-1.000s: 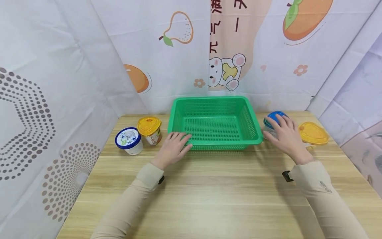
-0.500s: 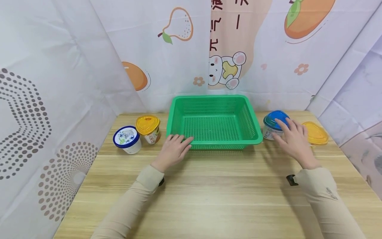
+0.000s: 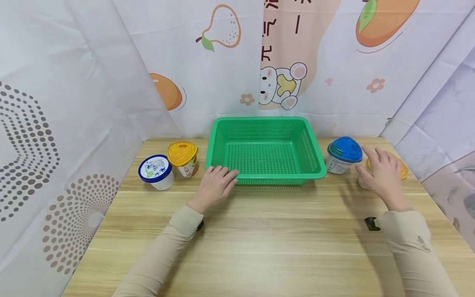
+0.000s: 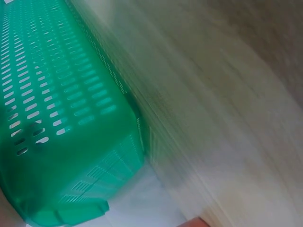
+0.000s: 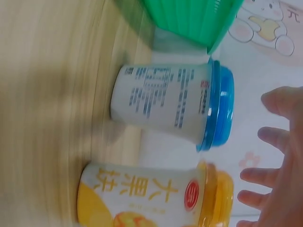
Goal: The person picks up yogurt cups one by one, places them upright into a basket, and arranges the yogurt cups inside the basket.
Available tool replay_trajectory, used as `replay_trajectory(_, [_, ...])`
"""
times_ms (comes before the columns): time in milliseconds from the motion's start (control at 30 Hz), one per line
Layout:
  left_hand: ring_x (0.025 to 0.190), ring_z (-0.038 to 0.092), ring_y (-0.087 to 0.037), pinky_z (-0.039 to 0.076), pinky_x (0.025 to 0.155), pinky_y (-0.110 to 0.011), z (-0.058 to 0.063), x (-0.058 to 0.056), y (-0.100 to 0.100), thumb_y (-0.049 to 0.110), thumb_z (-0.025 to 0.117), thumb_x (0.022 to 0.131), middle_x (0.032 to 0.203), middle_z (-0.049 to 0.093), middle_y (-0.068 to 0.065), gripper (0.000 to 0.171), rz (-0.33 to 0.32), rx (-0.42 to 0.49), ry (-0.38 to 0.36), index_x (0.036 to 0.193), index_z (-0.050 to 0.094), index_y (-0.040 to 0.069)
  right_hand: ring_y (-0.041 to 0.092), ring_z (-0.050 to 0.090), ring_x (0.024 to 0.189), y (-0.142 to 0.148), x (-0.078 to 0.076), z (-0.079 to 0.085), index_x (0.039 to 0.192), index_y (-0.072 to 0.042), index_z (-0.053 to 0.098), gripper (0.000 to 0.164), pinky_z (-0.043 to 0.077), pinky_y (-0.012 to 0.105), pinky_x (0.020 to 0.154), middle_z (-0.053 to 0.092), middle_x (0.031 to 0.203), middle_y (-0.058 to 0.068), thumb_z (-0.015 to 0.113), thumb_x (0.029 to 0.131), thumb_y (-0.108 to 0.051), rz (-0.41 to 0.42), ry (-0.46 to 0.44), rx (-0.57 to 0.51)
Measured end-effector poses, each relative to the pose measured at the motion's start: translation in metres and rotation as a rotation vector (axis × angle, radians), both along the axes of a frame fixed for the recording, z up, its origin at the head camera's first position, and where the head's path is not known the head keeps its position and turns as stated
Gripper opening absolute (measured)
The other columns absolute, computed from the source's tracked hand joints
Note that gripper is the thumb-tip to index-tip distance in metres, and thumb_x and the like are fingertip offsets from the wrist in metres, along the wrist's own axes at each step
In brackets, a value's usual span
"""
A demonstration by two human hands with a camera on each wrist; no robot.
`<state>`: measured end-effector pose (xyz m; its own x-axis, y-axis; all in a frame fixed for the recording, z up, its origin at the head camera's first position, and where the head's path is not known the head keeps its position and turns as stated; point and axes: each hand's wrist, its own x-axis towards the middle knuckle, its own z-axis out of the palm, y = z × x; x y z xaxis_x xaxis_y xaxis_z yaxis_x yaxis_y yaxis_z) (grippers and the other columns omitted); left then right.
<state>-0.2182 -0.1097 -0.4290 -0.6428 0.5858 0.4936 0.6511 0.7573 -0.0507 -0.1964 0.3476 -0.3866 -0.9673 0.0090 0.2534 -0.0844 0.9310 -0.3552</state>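
My left hand (image 3: 215, 185) rests on the front left of a green plastic basket (image 3: 271, 176), its fingertips on the rim. The left wrist view shows the basket's perforated side (image 4: 61, 85) and only bits of that hand. My right hand (image 3: 384, 177) hovers with spread fingers at the yellow-lidded cup (image 3: 403, 169), hiding much of it. In the right wrist view its fingers (image 5: 260, 177) are apart from the lids. Left of that hand stands a white cup with a blue lid (image 3: 343, 154); both cups are upright.
Left of the basket stand another yellow-lidded cup (image 3: 183, 159) and a white tub with a dark blue-rimmed lid (image 3: 156, 171). The wooden table (image 3: 267, 243) meets a printed curtain (image 3: 237, 82) at the back and sides.
My right hand has moved right, from above the blue-lidded cup to the yellow-lidded one. My left hand has stayed on the basket's rim. The head view has shifted slightly.
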Motion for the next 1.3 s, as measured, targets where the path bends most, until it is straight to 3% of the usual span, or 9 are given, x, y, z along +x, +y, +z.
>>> replay_trajectory(233, [0.082, 0.056, -0.020, 0.037, 0.073, -0.035, 0.001, 0.001, 0.000, 0.031, 0.047, 0.092, 0.088, 0.062, -0.002, 0.028, 0.007, 0.021, 0.005, 0.112, 0.061, 0.017, 0.055, 0.012, 0.126, 0.015, -0.001, -0.003, 0.141, -0.010, 0.026, 0.056, 0.003, 0.066, 0.096, 0.020, 0.137, 0.036, 0.037, 0.094, -0.037, -0.075, -0.029, -0.007])
replay_trajectory(467, [0.083, 0.055, -0.021, 0.037, 0.074, -0.035, 0.000, 0.002, -0.002, 0.032, 0.046, 0.092, 0.089, 0.062, -0.003, 0.029, 0.020, 0.026, -0.003, 0.112, 0.061, 0.017, 0.059, 0.004, 0.126, 0.023, -0.003, -0.007, 0.143, -0.010, 0.020, 0.061, -0.001, 0.067, 0.097, 0.004, 0.143, 0.035, 0.034, 0.093, -0.043, -0.114, -0.086, -0.022])
replay_trajectory(1000, [0.083, 0.055, -0.020, 0.036, 0.071, -0.034, -0.001, 0.002, 0.002, 0.033, 0.046, 0.092, 0.089, 0.062, -0.002, 0.029, 0.017, 0.016, 0.015, 0.111, 0.062, 0.017, 0.060, 0.000, 0.127, 0.035, -0.004, -0.014, 0.144, -0.011, 0.016, 0.066, 0.001, 0.069, 0.096, 0.002, 0.142, 0.038, 0.031, 0.092, -0.048, -0.169, -0.132, 0.001])
replay_trajectory(1300, [0.082, 0.055, -0.021, 0.034, 0.069, -0.033, -0.003, 0.001, 0.001, 0.035, 0.046, 0.091, 0.089, 0.061, -0.002, 0.031, 0.019, 0.027, 0.008, 0.111, 0.062, 0.017, 0.060, 0.005, 0.126, 0.032, -0.006, -0.015, 0.144, -0.010, 0.017, 0.067, 0.007, 0.070, 0.094, 0.007, 0.141, 0.038, 0.033, 0.092, -0.049, -0.181, -0.125, 0.014])
